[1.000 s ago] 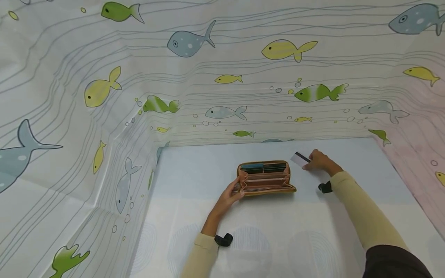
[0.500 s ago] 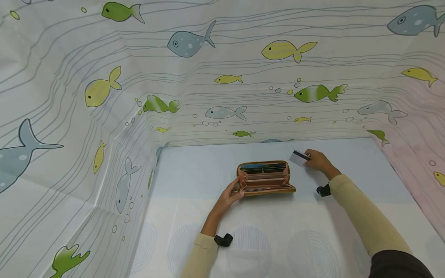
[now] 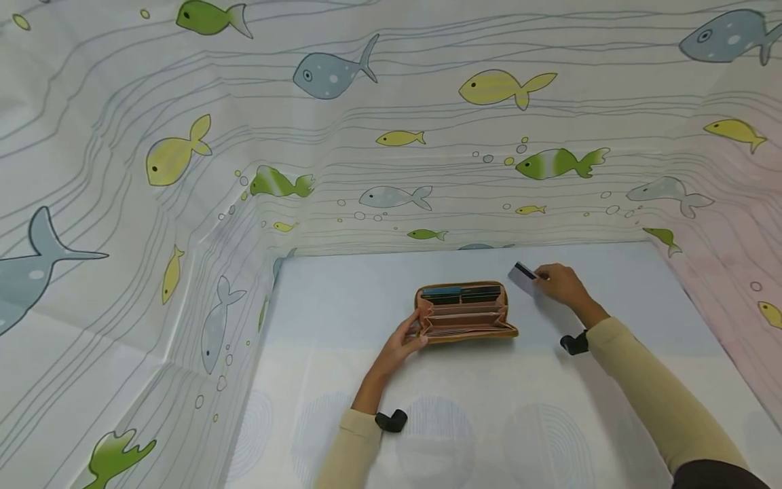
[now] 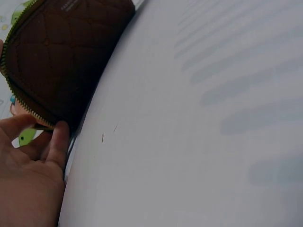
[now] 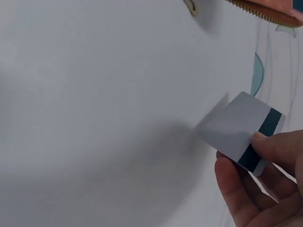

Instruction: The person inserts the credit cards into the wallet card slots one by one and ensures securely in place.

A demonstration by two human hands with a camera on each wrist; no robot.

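An unzipped wallet (image 3: 467,308) stands on the table with its pleated pockets facing up and cards in its upper slots. Its brown quilted outside and toothed zipper edge fill the upper left of the left wrist view. My left hand (image 3: 394,350) grips the wallet's left end, with thumb and fingers at the zipper edge (image 4: 28,106). To the right of the wallet, my right hand (image 3: 563,285) pinches a white card (image 5: 234,125) with a dark stripe between thumb and fingers. The card is tilted, and its lower corner is close to the tabletop; contact cannot be told.
The pale table (image 3: 476,380) carries faint circle patterns. A fish-patterned sheet (image 3: 342,149) rises behind the table and along its left and right sides. The wallet's zipper pull (image 5: 191,7) shows at the top of the right wrist view.
The card in my right hand has turned; its face showed more half a second ago and looks narrower now. My left hand and the wallet have stayed in place.
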